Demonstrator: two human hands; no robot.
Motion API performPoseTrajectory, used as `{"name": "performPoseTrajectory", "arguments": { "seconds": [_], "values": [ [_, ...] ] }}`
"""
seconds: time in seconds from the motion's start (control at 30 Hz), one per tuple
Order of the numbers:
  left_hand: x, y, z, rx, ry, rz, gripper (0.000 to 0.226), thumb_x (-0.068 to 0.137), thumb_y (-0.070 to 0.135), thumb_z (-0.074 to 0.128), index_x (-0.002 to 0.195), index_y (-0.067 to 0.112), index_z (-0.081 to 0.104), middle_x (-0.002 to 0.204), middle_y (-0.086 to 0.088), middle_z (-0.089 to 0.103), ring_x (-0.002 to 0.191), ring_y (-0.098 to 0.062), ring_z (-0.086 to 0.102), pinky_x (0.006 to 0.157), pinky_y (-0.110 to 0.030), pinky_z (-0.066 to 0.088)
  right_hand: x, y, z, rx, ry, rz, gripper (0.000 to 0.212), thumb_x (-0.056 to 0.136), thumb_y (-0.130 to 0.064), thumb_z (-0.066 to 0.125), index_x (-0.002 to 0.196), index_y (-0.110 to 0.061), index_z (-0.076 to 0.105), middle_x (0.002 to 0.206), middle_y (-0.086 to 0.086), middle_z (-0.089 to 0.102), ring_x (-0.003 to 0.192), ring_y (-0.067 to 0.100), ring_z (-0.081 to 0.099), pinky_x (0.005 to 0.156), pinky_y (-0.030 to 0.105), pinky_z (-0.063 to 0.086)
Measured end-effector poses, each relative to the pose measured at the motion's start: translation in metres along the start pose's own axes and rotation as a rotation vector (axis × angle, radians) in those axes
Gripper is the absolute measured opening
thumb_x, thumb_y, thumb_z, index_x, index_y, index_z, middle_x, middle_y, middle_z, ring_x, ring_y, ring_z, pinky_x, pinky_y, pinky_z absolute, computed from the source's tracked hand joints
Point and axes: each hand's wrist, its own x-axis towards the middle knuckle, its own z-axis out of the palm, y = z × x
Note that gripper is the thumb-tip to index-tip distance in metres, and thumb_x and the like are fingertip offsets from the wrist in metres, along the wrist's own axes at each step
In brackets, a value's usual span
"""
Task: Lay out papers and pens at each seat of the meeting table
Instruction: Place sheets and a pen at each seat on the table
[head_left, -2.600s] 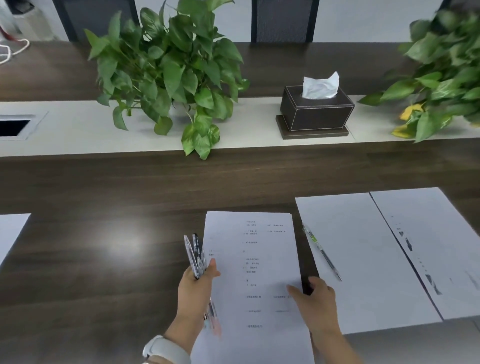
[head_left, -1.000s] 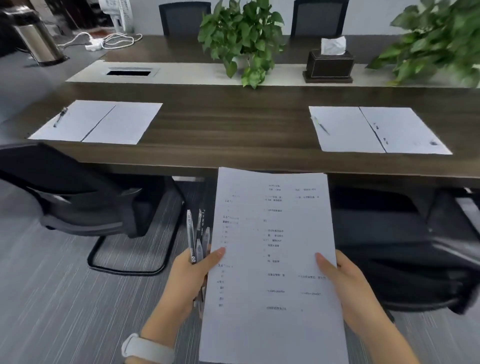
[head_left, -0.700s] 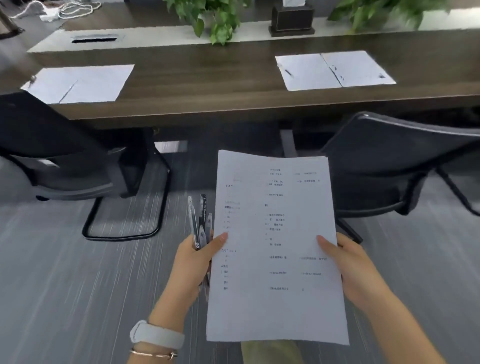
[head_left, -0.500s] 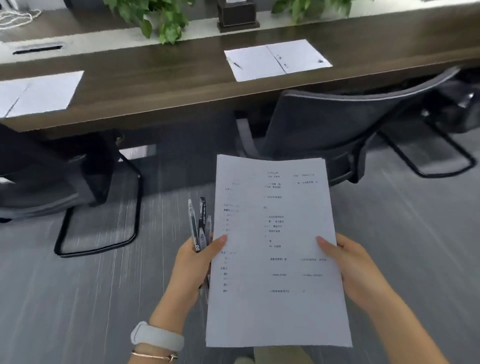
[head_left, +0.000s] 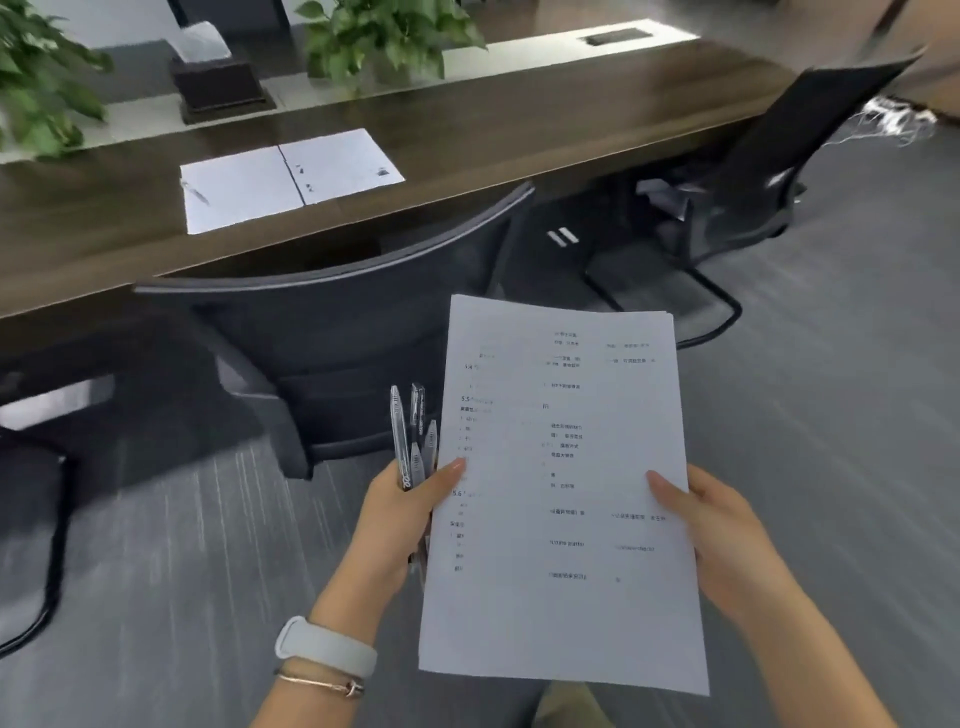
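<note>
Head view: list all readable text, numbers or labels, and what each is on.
"5.5" – left margin of the held paper stack.
"5.6" – same page, lower, by the left hand thumb.
Other print on that page: too blurred to read.
Marks on the pens: too small.
Sheets on the table: smudges only, unreadable.

Two bare forearms, no sleeves visible. Left wrist: white smooth wristband (head_left: 326, 646), rounded, plain, no markings readable. Just below it a thin rose-gold bangle (head_left: 322, 682) with small knot clasp. Right wrist bare, nothing worn.
</note>
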Motion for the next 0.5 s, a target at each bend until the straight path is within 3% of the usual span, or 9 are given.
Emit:
{"name": "performPoseTrajectory", "arguments": {
  "seconds": [0.13,0.5],
  "values": [
    [0.035,0.019,0.087,-0.041,-0.025,-0.016,0.012,0.086,0.009,0.064,0.095,0.014,0.07,0.091,-0.003,0.077,0.083,-0.019,0.073,0.072,-0.031,0.059,0.051,-0.052,-0.065,-0.012,0.021,-0.015,0.021,0.092,-0.014,0.054,0.108,-0.006,0.065,0.101,0.013,0.074,0.091,0.032,0.071,0.079,0.045,0.055],
    [0.23,0.081,0.238,-0.026,-0.028,0.002,0.018,0.086,0.012,0.065,0.104,0.011,0.068,0.099,-0.007,0.075,0.091,-0.023,0.072,0.082,-0.039,0.057,0.262,-0.165,-0.135,-0.011,0.044,-0.032,0.02,0.092,-0.014,0.054,0.106,-0.007,0.066,0.099,0.011,0.074,0.084,0.028,0.072,0.067,0.037,0.056]
  ]
}}
